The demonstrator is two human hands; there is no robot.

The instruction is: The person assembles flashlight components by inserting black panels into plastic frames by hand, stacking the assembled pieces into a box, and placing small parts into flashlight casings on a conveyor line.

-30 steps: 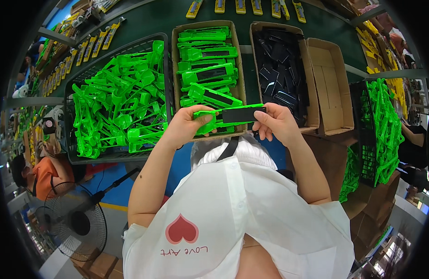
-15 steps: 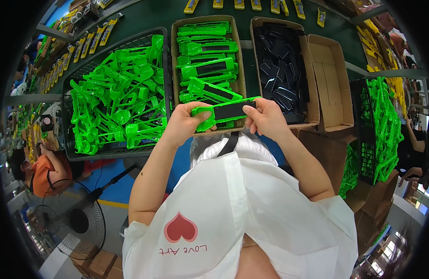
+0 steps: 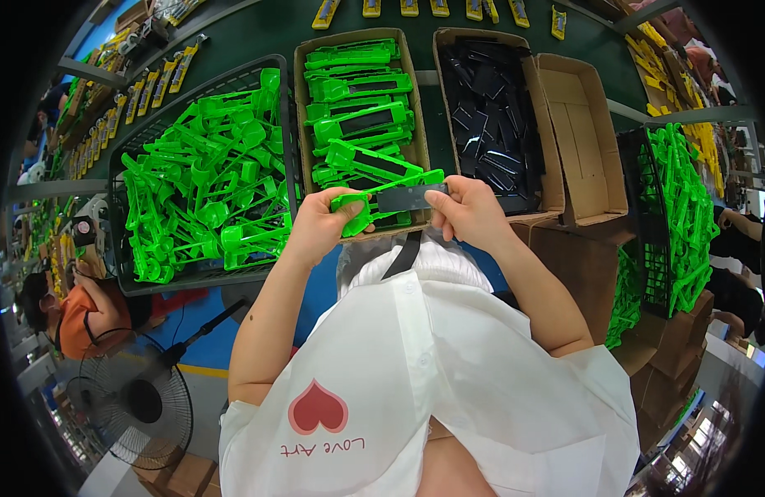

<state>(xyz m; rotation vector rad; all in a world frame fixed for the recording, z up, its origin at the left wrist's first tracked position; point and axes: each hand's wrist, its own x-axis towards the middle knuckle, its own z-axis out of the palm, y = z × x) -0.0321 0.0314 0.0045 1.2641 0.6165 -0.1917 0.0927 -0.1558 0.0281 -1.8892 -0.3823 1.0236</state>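
My left hand (image 3: 316,229) grips the wide end of a bright green plastic housing (image 3: 421,179), its thumb pressed on top. A flat, dark rectangular panel (image 3: 401,199) lies along the housing, catching a greyish shine. My right hand (image 3: 477,217) pinches the panel's right end between thumb and curled fingers; whether it also grips the housing is hidden. Both hands are over the near edge of a cardboard box (image 3: 421,124) of stacked green housings with dark panels (image 3: 370,123). One such housing (image 3: 374,161) slants just beyond my hands.
Loose green housings (image 3: 204,211) fill a black crate (image 3: 288,124) at left. Black panels (image 3: 492,124) lie in a cardboard box right of centre, beside another cardboard box (image 3: 583,141). More green parts (image 3: 679,219) fill a crate at far right. A fan (image 3: 138,402) stands lower left.
The dark panel has tilted against the green housing and now looks greyer and shinier. Both hands keep their grip. The whole view has shifted slightly.
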